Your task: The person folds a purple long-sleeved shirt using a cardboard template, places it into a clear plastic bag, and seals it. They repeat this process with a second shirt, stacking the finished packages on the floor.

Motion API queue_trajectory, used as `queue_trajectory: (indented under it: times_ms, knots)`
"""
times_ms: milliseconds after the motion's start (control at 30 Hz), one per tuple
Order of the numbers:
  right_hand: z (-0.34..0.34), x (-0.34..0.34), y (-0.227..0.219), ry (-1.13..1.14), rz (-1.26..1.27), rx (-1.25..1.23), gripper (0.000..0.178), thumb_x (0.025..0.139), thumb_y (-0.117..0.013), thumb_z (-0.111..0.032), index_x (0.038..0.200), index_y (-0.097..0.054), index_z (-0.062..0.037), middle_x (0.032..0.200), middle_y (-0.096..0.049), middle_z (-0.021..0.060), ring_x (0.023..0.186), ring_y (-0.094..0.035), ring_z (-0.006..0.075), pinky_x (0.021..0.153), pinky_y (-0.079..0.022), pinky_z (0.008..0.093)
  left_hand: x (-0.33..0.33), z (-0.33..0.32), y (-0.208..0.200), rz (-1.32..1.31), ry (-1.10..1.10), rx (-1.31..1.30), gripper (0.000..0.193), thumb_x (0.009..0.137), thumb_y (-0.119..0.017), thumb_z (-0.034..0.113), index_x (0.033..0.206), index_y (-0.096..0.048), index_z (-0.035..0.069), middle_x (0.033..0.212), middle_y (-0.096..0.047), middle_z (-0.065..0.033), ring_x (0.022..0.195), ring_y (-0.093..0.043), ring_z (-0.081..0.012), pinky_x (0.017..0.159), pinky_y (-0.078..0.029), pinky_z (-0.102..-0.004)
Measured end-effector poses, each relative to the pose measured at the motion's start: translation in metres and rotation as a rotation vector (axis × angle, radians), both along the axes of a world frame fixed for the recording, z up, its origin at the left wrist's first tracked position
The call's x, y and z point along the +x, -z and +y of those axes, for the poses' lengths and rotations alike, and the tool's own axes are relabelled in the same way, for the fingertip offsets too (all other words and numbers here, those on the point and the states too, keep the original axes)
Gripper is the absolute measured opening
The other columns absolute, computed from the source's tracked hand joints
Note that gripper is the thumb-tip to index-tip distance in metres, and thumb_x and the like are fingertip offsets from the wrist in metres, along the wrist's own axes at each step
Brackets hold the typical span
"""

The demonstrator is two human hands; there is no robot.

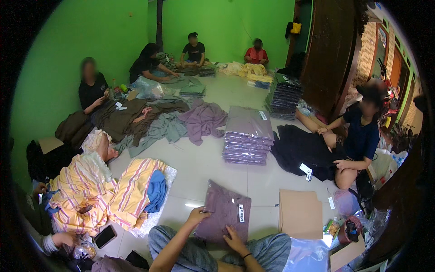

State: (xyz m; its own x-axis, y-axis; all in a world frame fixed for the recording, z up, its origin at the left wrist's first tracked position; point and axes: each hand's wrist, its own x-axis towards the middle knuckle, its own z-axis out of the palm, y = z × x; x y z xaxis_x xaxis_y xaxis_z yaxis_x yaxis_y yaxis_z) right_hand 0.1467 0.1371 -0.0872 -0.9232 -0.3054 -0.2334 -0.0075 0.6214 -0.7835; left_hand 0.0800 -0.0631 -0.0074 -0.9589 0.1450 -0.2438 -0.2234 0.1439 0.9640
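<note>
The left hand (198, 216) is pinching the upper left edge of a folded purple garment (220, 213), while the right hand (235, 240) is resting its fingers on the lower front; whether that grip is also closing on the bottom edge, I cannot tell. The garment is sitting just in front of the crossed legs, its white tag (241, 213) showing on the right side.

This piece is looking nearly finished — it is already folded and tagged, and its shine is suggesting a clear bag, though the seal is not showing. Farther ahead, a stack of purple packs (248, 131) is standing on the floor (181, 181), apparently done. Loose purple cloth (204, 120) is lying crumpled beyond, seemingly left to fold. Cardboard sheets (300, 214) and clear plastic bags (304, 256) are lying near the right knee — supplies for more packs, perhaps.
</note>
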Motion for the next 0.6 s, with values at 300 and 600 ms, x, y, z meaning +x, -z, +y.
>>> queue_trajectory:
  times_ms: [300,600]
  knots:
    - [0.128,-0.004,-0.152,0.227,-0.574,-1.637,0.077,0.074,-0.037,-0.066,0.12,-0.036,-0.0037,0.12,-0.042,0.0188,0.11,-0.041,0.033,0.091,-0.031,0.0516,0.078,0.05,-0.16,0.893,0.568,-0.551,0.043,0.071,-0.056,0.013,0.114,-0.048,0.013,0.075,-0.047,-0.0066,0.062,-0.052,-0.0221,0.057,-0.042,-0.0303]
    - [0.115,0.1,-0.18,0.949,-0.246,-1.192,0.046,0.075,-0.052,-0.035,0.104,-0.047,0.0001,0.101,-0.049,0.0126,0.084,-0.047,0.0185,0.069,-0.037,0.0297,0.114,0.049,-0.125,1.616,1.058,-0.81,0.054,0.078,-0.041,0.02,0.128,-0.028,0.005,0.097,-0.046,-0.0017,0.069,-0.048,-0.0101,0.061,-0.041,-0.025]
